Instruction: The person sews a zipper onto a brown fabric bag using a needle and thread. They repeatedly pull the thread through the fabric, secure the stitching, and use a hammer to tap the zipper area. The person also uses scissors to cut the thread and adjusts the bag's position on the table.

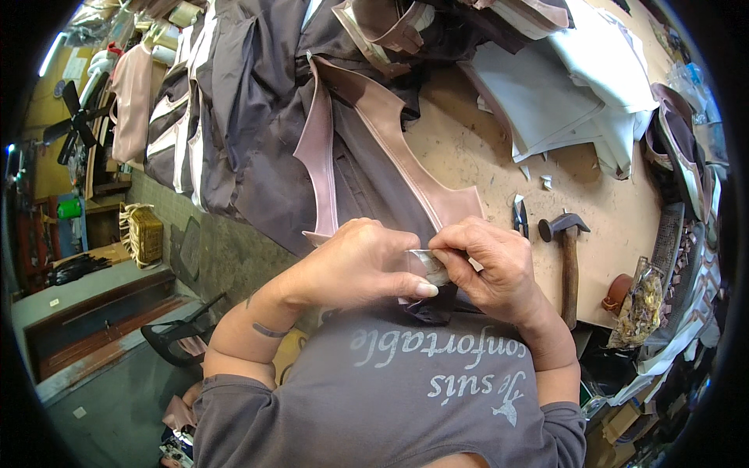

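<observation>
In front of my chest, my left hand [363,264] and my right hand [490,264] are close together, fingers closed on the near edge of a bag piece. Between them shows a short pale, shiny strip [429,267]; whether it is lining or tape I cannot make out. My right thumb and forefinger pinch its top edge, while the left thumb lies along its lower side. The piece's pink leather panels [394,148] stretch away from my hands, joined to dark brown lining fabric [355,164]. Part of the held edge is hidden behind my fingers.
Right of my hands, a hammer [570,269] and a small dark cutting tool [520,216] lie on the table [460,148]. Beyond are white sheets [546,101] and scraps. A crusted container [641,308] stands near the right edge. Dark fabric [257,117] hangs over the left side.
</observation>
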A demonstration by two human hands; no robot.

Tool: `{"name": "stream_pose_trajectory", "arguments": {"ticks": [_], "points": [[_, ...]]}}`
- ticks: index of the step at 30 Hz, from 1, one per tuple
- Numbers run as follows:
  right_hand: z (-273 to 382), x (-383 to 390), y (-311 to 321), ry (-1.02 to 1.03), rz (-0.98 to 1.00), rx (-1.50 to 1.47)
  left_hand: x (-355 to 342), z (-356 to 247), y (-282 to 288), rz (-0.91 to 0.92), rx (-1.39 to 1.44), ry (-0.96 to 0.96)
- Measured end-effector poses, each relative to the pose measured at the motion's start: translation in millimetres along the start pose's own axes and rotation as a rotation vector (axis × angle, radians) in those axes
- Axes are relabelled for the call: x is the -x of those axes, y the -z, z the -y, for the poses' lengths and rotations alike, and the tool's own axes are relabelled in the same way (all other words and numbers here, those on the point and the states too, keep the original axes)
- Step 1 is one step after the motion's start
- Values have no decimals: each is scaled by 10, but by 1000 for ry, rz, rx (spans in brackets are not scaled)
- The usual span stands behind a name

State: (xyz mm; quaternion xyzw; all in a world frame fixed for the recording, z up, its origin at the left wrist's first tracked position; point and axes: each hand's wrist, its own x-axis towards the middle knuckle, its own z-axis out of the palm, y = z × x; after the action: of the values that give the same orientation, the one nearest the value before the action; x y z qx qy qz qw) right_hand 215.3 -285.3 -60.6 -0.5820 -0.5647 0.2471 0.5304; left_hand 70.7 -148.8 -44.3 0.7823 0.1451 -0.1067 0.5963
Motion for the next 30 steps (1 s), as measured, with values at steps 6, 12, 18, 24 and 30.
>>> {"name": "stream_pose_trajectory", "arguments": {"ticks": [6, 12, 18, 24, 30], "points": [[-23, 15, -8, -12, -2, 12, 14, -67, 25, 2, -57, 57], [-45, 27, -29, -10, 12, -4, 14, 79, 19, 12, -17, -76], [-49, 52, -30, -56, 14, 16, 38, 34, -74, -40, -169, 47], [-58, 95, -14, -100, 67, -53, 50, -29, -1, -17, -312, -82], [-90, 53, 57, -48, 134, 18, 51, -91, 67, 42, -207, -17]]}}
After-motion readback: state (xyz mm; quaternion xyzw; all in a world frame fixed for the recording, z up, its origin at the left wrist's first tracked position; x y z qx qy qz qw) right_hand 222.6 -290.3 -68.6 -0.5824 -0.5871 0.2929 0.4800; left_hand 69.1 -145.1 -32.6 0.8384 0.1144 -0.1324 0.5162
